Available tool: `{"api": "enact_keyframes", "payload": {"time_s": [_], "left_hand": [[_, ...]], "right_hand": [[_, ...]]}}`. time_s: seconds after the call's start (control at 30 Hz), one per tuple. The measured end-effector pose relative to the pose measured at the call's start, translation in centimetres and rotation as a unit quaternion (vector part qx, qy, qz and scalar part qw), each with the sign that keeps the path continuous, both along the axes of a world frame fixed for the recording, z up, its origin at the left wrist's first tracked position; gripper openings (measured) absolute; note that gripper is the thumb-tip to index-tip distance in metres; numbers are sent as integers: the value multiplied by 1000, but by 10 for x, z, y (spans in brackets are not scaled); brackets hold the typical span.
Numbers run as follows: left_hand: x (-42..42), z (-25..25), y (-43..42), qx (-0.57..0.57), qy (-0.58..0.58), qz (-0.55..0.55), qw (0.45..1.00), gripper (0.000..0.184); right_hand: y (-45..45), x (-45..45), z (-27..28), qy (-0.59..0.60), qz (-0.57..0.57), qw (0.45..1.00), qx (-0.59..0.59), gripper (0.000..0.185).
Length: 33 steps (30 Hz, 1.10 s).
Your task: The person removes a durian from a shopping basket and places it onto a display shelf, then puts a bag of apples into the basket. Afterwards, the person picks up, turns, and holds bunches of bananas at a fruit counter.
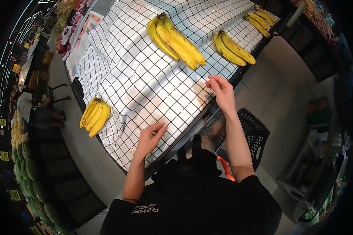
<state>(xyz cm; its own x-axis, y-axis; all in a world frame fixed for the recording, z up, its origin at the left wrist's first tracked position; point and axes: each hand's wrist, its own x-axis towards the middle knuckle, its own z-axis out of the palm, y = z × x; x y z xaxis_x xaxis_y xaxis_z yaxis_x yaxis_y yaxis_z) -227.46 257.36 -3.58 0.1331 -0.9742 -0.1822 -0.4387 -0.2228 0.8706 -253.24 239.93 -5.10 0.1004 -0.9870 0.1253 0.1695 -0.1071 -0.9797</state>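
Observation:
My left hand (150,138) hovers over the front part of a white cloth with a black grid (157,100). Its fingers are loosely bent, thumb apart from them, and nothing shows in it. Near the table's right edge is my right hand (222,94), also loosely curled with no visible object in it. A large bunch of bananas (174,41) lies beyond my hands. Closer to the right hand rests a smaller banana bunch (233,49). Another bunch of short bananas (95,116) sits at the left edge, left of my left hand. Neither hand touches any bananas.
More bananas (259,20) lie at the far right corner. A black perforated basket (259,135) stands by my right arm. Packed red fruit (65,41) is at the back left. Green melons (29,168) fill a stand at left, with a person's legs (47,117) nearby.

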Motion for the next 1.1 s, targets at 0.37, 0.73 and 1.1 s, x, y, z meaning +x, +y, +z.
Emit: {"api": "enact_keyframes", "payload": {"time_s": [0.37,0.73,1.1], "left_hand": [[-13,25,-227,-192,256,138,937,76],[-15,6,-278,-253,264,112,924,91],[1,5,-275,-237,367,73,896,93]], "right_hand": [[-165,47,33,177,9,979,-105,48],[-230,99,21,59,186,981,14,75],[-199,115,36,47,132,988,-60,87]]}}
